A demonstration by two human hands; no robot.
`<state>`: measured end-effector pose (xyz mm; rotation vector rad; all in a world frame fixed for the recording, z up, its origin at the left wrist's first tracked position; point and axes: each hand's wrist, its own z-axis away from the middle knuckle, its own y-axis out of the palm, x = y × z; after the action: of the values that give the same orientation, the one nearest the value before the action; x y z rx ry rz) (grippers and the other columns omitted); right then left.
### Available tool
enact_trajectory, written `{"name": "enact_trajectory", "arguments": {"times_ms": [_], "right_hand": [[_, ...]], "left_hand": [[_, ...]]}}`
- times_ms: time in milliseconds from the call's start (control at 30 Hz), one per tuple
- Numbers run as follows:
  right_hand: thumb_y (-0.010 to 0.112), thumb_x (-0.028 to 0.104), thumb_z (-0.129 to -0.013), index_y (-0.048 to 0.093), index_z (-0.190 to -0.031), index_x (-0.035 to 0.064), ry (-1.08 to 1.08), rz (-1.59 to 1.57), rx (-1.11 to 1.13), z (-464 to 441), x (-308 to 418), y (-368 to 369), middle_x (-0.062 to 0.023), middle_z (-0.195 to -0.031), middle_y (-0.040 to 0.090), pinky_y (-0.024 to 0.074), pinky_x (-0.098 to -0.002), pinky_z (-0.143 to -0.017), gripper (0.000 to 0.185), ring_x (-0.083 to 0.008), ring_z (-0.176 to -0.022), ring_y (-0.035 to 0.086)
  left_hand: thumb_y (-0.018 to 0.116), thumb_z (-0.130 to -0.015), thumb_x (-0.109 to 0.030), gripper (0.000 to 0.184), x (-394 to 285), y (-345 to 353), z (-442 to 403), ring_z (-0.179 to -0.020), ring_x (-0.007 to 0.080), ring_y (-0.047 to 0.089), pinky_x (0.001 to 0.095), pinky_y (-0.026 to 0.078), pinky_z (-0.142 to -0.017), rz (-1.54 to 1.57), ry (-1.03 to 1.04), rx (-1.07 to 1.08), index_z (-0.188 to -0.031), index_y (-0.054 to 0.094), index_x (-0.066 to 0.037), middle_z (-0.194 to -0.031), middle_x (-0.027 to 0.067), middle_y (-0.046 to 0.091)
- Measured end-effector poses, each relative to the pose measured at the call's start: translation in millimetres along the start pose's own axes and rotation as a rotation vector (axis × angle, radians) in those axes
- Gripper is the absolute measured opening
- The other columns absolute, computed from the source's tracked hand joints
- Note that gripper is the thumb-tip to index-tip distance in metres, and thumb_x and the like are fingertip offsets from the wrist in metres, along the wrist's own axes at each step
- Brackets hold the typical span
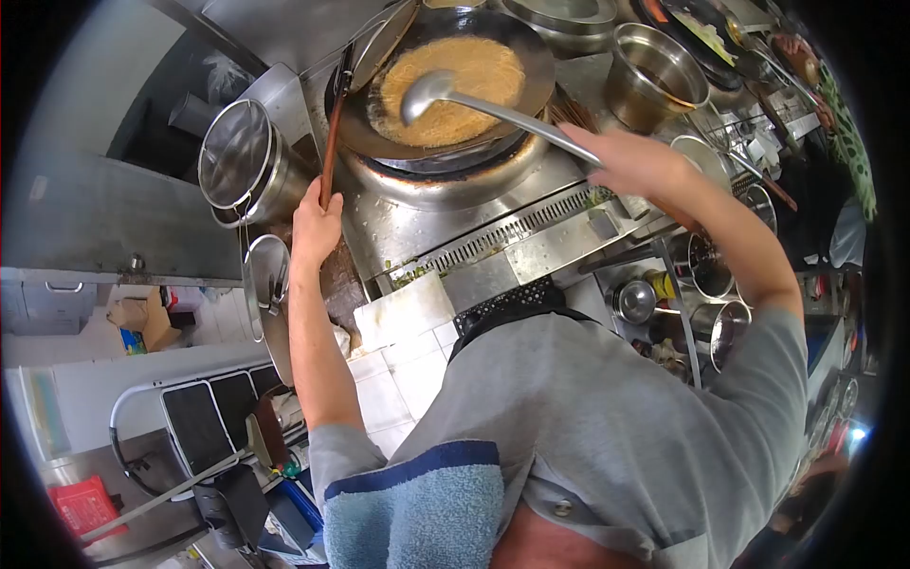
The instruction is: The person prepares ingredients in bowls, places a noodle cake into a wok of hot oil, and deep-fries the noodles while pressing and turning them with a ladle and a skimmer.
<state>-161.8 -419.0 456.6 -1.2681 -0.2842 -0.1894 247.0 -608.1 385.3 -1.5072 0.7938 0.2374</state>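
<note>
My right hand point(645, 166) is closed around the long metal handle of a ladle point(431, 92), whose bowl is over the wok point(540, 71). Orange-brown, foamy liquid point(474, 71) spreads across the bottom of that wok, which sits on a round metal burner ring point(445, 187). My left hand point(315, 226) grips a reddish wooden handle point(334, 137) that rises along the wok's left side. At its top it meets a dark metal fitting next to a round, flat head point(387, 43); what kind of tool this is, I cannot tell.
Left of the stove is a metal pot with a mesh strainer point(237, 156) over it. A deep metal pot point(657, 76) stands right of the wok. Another wok with food point(697, 33) is at the far right, near a person's patterned sleeve point(846, 133). A drain grate point(517, 228) runs along the stove front.
</note>
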Motion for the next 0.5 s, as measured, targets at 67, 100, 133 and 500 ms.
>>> {"name": "enact_trajectory", "arguments": {"times_ms": [67, 100, 133, 500], "right_hand": [[0.066, 0.009, -0.080, 0.024, -0.146, 0.0093, 0.014, -0.014, 0.024, 27.9, 5.9, -6.0, -0.0278, -0.090, 0.062, 0.0469, -0.0493, -0.075, 0.077, -0.0433, -0.088, 0.061], [0.066, 0.009, -0.080, 0.024, -0.146, 0.0093, 0.005, -0.047, 0.010, 38.9, 4.2, -3.9, -0.0279, -0.089, 0.062, 0.0464, -0.0498, -0.075, 0.078, -0.0440, -0.087, 0.061], [0.066, 0.008, -0.080, 0.024, -0.146, 0.0093, -0.001, -0.080, -0.006, 44.9, 4.2, -2.6, -0.0280, -0.088, 0.062, 0.0460, -0.0504, -0.074, 0.078, -0.0447, -0.086, 0.061], [0.068, 0.010, -0.079, 0.026, -0.145, 0.0098, 0.006, -0.086, -0.164, -4.4, 10.5, 5.4, -0.0278, -0.088, 0.063, 0.0478, -0.0500, -0.076, 0.078, -0.0446, -0.084, 0.062]], "left_hand": [[0.056, -0.090, -0.021, 0.043, -16.9, -6.0, -4.8, -0.103, 0.0413, 0.060, 0.0413, 0.046, -0.087, -0.004, -0.023, 0.035, -0.128, 0.051, -0.001, -0.105, 0.0256, 0.064], [0.056, -0.090, -0.021, 0.043, -21.8, -7.0, -10.7, -0.102, 0.0420, 0.060, 0.0418, 0.046, -0.087, -0.007, -0.032, 0.056, -0.128, 0.051, -0.001, -0.105, 0.0260, 0.064], [0.056, -0.090, -0.020, 0.042, 2.0, 4.9, -22.9, -0.086, 0.0352, 0.064, 0.0395, 0.048, -0.078, -0.028, 0.063, 0.018, -0.127, 0.051, 0.000, -0.093, 0.0208, 0.066], [0.055, -0.091, -0.016, 0.040, 7.8, 1.8, -4.7, -0.078, 0.0177, 0.056, 0.0295, 0.045, -0.076, 0.198, -0.090, 0.280, -0.127, 0.051, -0.001, -0.087, 0.0094, 0.061]]}}
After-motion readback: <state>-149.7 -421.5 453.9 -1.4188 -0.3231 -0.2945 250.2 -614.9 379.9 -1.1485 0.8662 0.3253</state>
